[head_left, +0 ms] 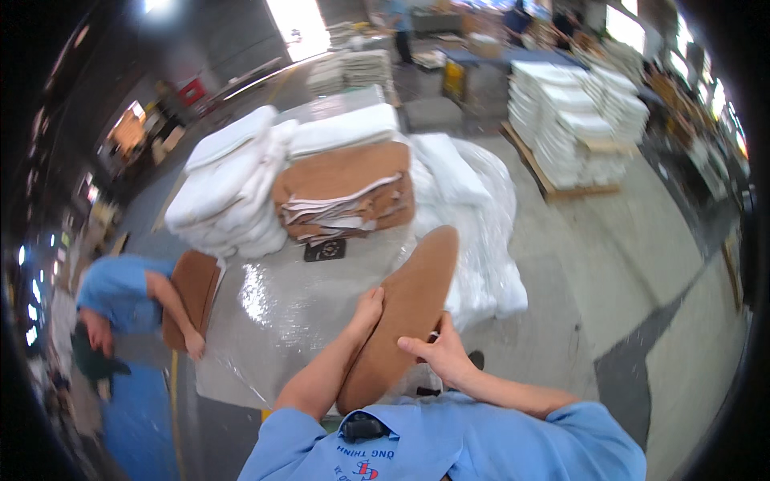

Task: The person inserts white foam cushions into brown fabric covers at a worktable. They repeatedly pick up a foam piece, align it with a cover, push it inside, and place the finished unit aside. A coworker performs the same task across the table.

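I hold a long brown oval cushion cover point(413, 301) over a table wrapped in shiny plastic film point(297, 309). My left hand point(367, 309) grips its left edge. My right hand point(433, 351) grips its right side near the lower end, thumb on top. The cover tilts away from me toward the back of the table. Behind it lies a stack of brown covers point(345, 196), and a pile of white foam pads point(228, 188) sits at the back left.
A person in a blue shirt point(120, 293) bends at the table's left side, a hand on another brown cover point(191, 297). White plastic-wrapped bundles point(481, 232) lie right of the table. A pallet of white stacks point(573, 120) stands far right. Grey concrete floor point(609, 272) lies between.
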The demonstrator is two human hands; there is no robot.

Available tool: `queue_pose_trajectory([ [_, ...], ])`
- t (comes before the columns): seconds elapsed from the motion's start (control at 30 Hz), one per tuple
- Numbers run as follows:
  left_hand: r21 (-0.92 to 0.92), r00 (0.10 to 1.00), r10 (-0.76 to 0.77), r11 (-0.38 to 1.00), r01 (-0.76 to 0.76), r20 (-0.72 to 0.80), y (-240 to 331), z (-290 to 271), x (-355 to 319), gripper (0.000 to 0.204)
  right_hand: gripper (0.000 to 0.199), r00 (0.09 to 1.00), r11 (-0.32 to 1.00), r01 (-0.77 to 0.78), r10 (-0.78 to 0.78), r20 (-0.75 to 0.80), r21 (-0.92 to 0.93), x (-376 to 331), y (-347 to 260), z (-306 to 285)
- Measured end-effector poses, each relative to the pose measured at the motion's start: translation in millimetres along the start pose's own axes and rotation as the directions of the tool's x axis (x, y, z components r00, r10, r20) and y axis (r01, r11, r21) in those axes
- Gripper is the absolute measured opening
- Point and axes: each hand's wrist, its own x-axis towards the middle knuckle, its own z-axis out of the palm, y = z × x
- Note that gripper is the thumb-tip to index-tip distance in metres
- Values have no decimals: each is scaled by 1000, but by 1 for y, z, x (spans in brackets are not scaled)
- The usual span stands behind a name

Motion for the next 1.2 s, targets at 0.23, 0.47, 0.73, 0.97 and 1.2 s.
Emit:
queue_pose_trajectory([
  [0.23,23,907,-280,957,288,315,-48,27,-49,50,96,961,973,-228,231,-155,41,21,93,-101],
  [0.47,-316,821,-382,787,530,425,-72,56,-49,54,59,954,868,-284,298,30,408,42,137,-117],
  [0.73,320,911,-222,941,108,346,-57,55,-47,50,33,953,787,-92,248,-176,610,44,172,-106],
  [0.97,780,945,-50,580,-236,324,-51,72,-28,41,36,871,797,-123,372,-320,591,61,187,-121],
  [1.2,821,952,-225,569,-47,210,-29,125,-7,45,37,891,433,-3,411,-194,901,103,219,-153],
])
